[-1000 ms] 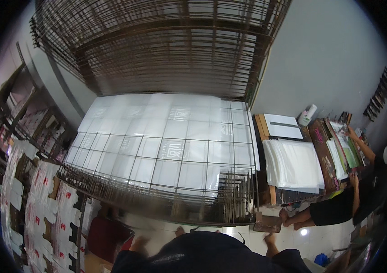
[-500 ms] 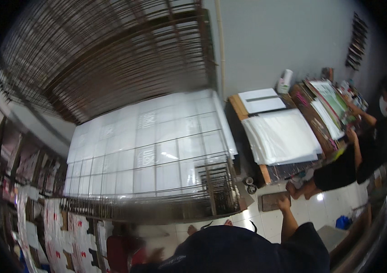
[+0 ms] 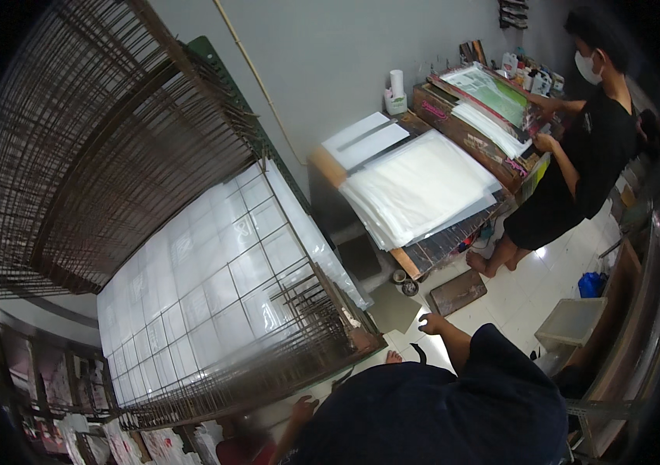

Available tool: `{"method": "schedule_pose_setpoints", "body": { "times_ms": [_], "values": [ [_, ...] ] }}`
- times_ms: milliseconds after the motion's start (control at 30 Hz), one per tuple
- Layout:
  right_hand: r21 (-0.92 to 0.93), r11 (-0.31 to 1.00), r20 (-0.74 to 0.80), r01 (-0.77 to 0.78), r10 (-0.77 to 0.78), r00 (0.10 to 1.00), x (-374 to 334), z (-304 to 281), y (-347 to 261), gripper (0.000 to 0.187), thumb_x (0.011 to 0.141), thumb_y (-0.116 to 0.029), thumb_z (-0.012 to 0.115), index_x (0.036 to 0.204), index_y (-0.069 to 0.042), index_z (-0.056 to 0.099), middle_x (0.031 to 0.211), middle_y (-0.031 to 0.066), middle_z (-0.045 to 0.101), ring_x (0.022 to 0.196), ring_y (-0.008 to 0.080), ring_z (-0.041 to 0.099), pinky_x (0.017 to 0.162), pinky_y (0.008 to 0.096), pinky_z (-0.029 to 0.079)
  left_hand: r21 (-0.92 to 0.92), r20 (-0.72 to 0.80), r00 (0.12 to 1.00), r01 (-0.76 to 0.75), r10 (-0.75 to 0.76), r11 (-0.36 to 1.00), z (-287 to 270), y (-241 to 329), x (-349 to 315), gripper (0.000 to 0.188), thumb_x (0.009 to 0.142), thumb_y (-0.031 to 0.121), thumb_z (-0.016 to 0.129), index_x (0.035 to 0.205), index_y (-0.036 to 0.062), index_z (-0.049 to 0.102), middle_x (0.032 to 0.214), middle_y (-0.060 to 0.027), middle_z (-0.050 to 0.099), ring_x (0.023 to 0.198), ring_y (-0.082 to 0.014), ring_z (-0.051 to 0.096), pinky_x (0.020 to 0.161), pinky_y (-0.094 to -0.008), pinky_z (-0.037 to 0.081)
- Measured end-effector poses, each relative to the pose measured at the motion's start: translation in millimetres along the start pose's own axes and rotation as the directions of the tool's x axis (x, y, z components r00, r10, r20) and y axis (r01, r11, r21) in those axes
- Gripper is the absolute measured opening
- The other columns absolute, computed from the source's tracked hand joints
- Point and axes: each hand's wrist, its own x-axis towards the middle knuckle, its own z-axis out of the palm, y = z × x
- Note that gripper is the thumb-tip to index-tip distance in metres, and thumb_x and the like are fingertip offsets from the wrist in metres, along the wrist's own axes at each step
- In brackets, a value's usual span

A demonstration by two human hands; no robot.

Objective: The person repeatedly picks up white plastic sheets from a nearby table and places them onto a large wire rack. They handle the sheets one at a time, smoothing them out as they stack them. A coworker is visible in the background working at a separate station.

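- The right hand (image 3: 433,322) was released, its fingers loosely bent, above the floor (image 3: 504,310) and near a brown block (image 3: 458,293).
- The left hand (image 3: 304,408) hung low beside the front of the wire rack (image 3: 310,360); it looked free, with its fingers partly spread, though blur hid the detail.
- Translucent sheets (image 3: 190,291) lay across the rack, under the wire grid of its top tier, with an edge sticking out on the right side.
- More wire tiers (image 3: 74,139) stood tilted up behind those sheets.
- A grey flat panel (image 3: 394,308) lay on the floor between the rack and the right hand.
- Right of the rack, a bench (image 3: 462,236) bore a stack of pale sheets (image 3: 423,186), slightly fanned at the edges, and behind it a white board (image 3: 365,142) with a grey strip.
- Farther off, a co-worker (image 3: 605,147) in dark clothes and a mask had both hands near a framed screen (image 3: 493,93), partly green; their grip could not be told.
- A blue bag (image 3: 592,284) sat on the floor, well apart.
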Motion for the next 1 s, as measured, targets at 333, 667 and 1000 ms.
{"method": "schedule_pose_setpoints", "body": {
  "times_ms": [333,667,1000],
  "values": [
    [0.171,0.947,-0.213,-0.273,0.306,0.928,-33.9,-31.7,51.0,0.047,0.066,-0.029,0.065,0.106,-0.006,0.063,0.106,0.02,0.061,0.102,0.0331,0.057,0.089,0.037,0.045,0.528,0.162,0.983,-0.165,0.092,0.833,-30.6,17.1,17.7,0.042,0.085,0.03,0.058,0.115,0.0014,0.054,0.116,-0.0158,0.058,0.097,-0.0269,0.061,0.088,-0.0404,0.045],
    [0.127,0.939,-0.054,-0.32,0.329,0.943,-35.5,-10.5,50.1,0.046,0.071,-0.03,0.061,0.115,-0.015,0.058,0.118,0.0152,0.056,0.111,0.0293,0.052,0.094,0.0389,0.042,0.119,-0.002,0.993,0.114,-0.115,0.986,-3.0,62.8,3.9,0.049,0.08,0.038,0.061,0.117,0.0058,0.054,0.099,-0.0166,0.065,0.099,-0.0291,0.06,0.087,-0.0369,0.046],
    [0.141,0.965,-0.163,-0.222,0.244,0.956,-30.7,-25.8,36.5,0.048,0.065,-0.031,0.065,0.108,-0.009,0.062,0.106,0.0215,0.061,0.103,0.0342,0.057,0.09,0.0383,0.044,0.312,0.023,0.959,0.262,-0.283,0.913,-9.7,85.9,-2.6,0.047,0.091,0.042,0.039,0.093,0.0019,0.063,0.085,-0.023,0.064,0.088,-0.0336,0.061,0.081,-0.042,0.045]
  ]
}}
